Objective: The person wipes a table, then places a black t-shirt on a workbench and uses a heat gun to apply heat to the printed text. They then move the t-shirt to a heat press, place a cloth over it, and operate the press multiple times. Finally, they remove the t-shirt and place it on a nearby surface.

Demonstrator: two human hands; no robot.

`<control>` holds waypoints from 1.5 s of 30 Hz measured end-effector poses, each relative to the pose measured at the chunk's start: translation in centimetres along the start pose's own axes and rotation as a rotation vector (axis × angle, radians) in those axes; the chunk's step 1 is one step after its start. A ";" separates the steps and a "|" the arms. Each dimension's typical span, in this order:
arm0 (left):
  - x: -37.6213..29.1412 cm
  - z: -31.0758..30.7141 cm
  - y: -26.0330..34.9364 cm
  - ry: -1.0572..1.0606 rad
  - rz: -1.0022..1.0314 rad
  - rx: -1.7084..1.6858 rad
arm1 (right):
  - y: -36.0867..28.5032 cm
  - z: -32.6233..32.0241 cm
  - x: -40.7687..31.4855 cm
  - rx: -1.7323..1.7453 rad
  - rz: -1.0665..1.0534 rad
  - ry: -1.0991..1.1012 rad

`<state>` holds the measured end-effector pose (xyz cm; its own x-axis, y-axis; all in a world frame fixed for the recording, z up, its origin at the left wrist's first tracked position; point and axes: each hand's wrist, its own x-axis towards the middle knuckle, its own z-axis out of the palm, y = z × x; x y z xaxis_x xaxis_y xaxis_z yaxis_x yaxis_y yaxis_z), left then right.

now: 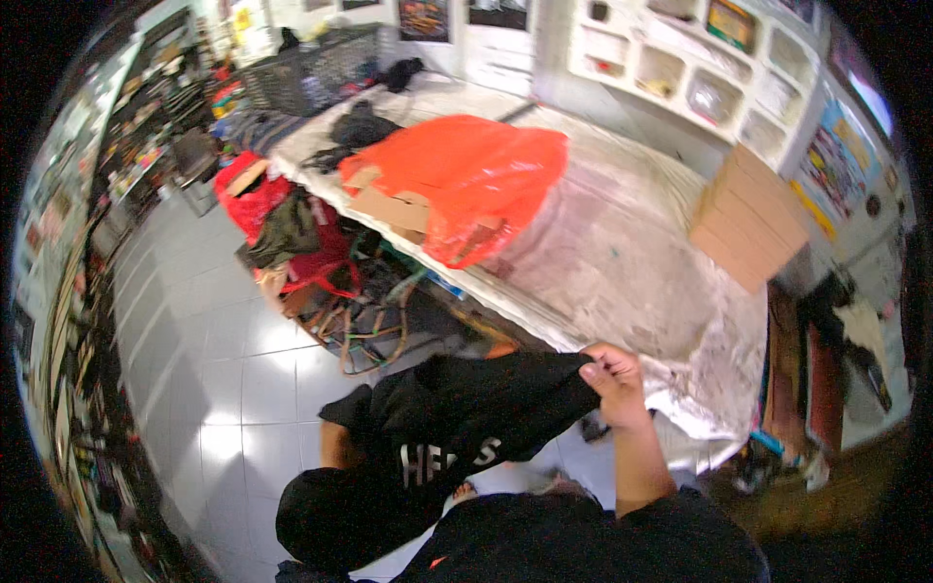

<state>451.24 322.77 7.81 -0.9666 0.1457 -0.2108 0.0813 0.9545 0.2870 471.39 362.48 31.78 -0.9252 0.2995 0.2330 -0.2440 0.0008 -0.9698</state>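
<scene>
A black cloth garment (437, 393) with white lettering hangs stretched in front of my body. At its right end, my right hand (616, 379) pinches the edge of the cloth between thumb and fingers. On the other side, my left forearm (336, 444) rises to the garment, and black cloth covers my left hand. Whether that hand grips anything is hidden. Beyond the garment, an orange plastic bag (466, 178) lies on a bed-like platform (605, 262) with a stained pale cover. Pieces of brown cardboard (393, 209) show at the bag's near left side.
A cardboard box (751, 218) stands at the platform's right end. Red bags (255, 189) and an olive cloth (283, 233) are heaped against its left side, above coiled hoses (375, 328). White wall shelves (685, 80) hang behind. Grey tiled floor (270, 386) runs along the left.
</scene>
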 end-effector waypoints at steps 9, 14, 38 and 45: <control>-5.5 -8.3 8.2 -0.131 0.285 -0.058 | -3.0 -0.5 -0.9 -0.160 -0.254 -0.326; -6.8 -5.3 26.1 -0.324 1.061 -0.407 | -4.3 -2.9 -1.0 -0.079 -0.418 -0.379; -9.4 -4.4 23.8 -0.741 0.482 -1.356 | 10.1 -6.9 -11.1 -0.206 0.293 0.543; -5.4 -7.3 12.8 -0.570 0.489 -1.247 | 40.7 -3.8 -9.5 -0.979 0.630 0.017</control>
<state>455.69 332.34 19.44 -0.6548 0.7484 -0.1055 -0.1792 -0.0181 0.9836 471.37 363.26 -10.23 -0.7967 0.5223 -0.3042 0.5935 0.5813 -0.5566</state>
